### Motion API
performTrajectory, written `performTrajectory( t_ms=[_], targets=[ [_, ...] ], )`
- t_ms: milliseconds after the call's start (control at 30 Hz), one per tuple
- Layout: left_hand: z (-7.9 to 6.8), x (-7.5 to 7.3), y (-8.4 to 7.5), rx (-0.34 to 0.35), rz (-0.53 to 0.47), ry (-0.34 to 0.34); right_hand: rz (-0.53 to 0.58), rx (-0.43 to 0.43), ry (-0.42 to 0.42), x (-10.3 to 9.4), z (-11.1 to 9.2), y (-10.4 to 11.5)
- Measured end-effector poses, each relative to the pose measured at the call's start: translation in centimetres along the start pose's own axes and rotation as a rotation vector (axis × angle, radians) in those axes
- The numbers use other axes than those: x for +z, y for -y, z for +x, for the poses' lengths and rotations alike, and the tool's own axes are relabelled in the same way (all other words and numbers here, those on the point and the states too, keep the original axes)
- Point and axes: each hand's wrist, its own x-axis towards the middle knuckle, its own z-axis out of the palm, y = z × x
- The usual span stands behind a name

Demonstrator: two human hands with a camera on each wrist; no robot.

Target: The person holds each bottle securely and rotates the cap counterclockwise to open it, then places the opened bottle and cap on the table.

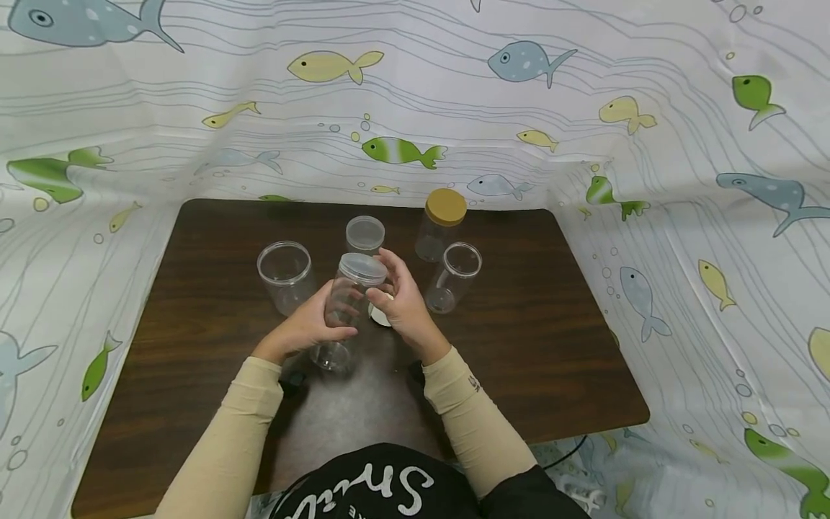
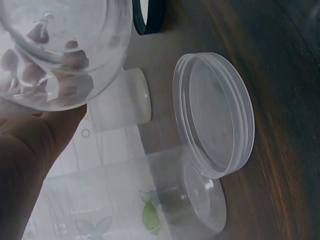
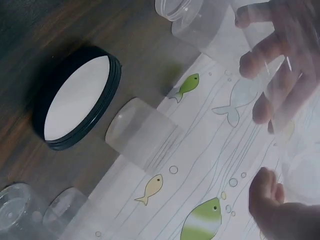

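Between the two hands is a clear plastic jar (image 1: 344, 306) topped by a translucent lid (image 1: 363, 267), tilted above the table. My left hand (image 1: 301, 323) grips the jar's body, with its fingers showing through the wall. The right hand (image 1: 410, 310) curls round the jar's upper right side, fingertips right at the lid and thumb on the wall just below. Beneath the hands a black lid with a white liner (image 3: 77, 100) lies on the table, partly hidden by the right hand in the head view. A loose clear lid (image 2: 215, 115) rests near the left wrist.
Several other jars stand on the dark wooden table (image 1: 532, 346): an open wide jar (image 1: 285, 281) at left, a jar with a translucent lid (image 1: 365, 234) behind, a yellow-lidded jar (image 1: 441, 223) and an open narrow jar (image 1: 452, 281) at right. A fish-patterned sheet (image 1: 454, 101) surrounds the table.
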Motion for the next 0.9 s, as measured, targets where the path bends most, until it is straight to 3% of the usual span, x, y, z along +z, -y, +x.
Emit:
performTrajectory(
  t_ms=[200, 400, 533, 733, 800, 900],
  targets=[
    [-0.3, 0.6, 0.0, -0.019, 0.017, 0.005, 0.051, 0.005, -0.017, 0.8, 0.3, -0.4],
    [-0.5, 1.1, 0.0, 0.005, -0.017, 0.085, 0.177, -0.011, 0.014, 0.6, 0.7, -0.7],
    [-0.6, 1.3, 0.1, 0.020, -0.046, 0.134, 0.260, -0.059, 0.126, -0.1, 1.2, -1.2],
    [-0.6, 1.5, 0.5, 0.028, -0.134, 0.212, 0.266, -0.133, 0.321, -1.6, 1.9, -2.2],
    [-0.5, 1.6, 0.5, 0.026, -0.135, 0.206, 0.251, -0.133, 0.324, -1.8, 2.0, -2.3],
    [-0.4, 1.6, 0.4, 0.017, -0.114, 0.152, 0.217, -0.105, 0.240, -1.9, 2.0, -2.4]
  ],
)
